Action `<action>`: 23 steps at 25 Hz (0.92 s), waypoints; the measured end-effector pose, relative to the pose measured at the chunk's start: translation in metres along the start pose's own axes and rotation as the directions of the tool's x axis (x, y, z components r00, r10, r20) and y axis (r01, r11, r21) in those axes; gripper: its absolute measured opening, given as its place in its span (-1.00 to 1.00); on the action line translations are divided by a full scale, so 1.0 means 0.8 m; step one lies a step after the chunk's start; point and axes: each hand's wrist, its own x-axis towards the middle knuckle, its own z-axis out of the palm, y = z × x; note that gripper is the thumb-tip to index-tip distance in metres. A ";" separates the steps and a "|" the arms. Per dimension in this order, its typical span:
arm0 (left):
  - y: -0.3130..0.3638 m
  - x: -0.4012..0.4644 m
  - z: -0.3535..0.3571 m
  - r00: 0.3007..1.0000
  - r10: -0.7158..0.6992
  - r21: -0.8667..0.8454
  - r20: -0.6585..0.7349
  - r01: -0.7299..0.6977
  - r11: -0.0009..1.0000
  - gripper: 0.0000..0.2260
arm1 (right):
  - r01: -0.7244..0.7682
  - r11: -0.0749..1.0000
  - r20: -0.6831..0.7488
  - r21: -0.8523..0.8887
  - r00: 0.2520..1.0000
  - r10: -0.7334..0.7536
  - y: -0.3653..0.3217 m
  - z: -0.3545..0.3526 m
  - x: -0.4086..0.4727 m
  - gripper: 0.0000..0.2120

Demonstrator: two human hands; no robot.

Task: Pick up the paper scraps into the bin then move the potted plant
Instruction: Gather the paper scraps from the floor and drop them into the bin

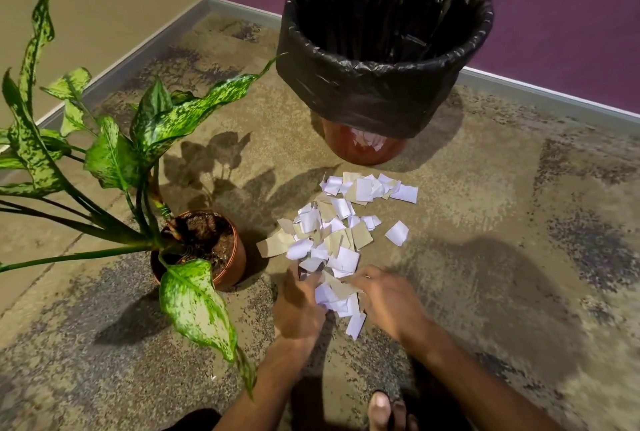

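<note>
White and tan paper scraps lie in a loose heap on the mottled floor between the bin and my hands. My left hand and my right hand press together from both sides on a bunch of scraps at the near end of the heap. The bin stands beyond the heap, red-brown with a black liner folded over its rim; a few white scraps show through its lower wall. The potted plant, a brown pot with long speckled green leaves, stands just left of the heap.
One drooping leaf hangs close to my left forearm. Walls with a grey skirting close the corner behind the plant and bin. My bare toes show at the bottom edge. Open floor lies to the right.
</note>
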 end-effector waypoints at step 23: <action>0.081 -0.008 -0.066 0.983 0.117 -0.446 -0.139 -0.168 0.879 -0.74 | 0.254 0.953 -0.867 0.162 0.498 0.014 -0.043 -0.324 0.046 -0.85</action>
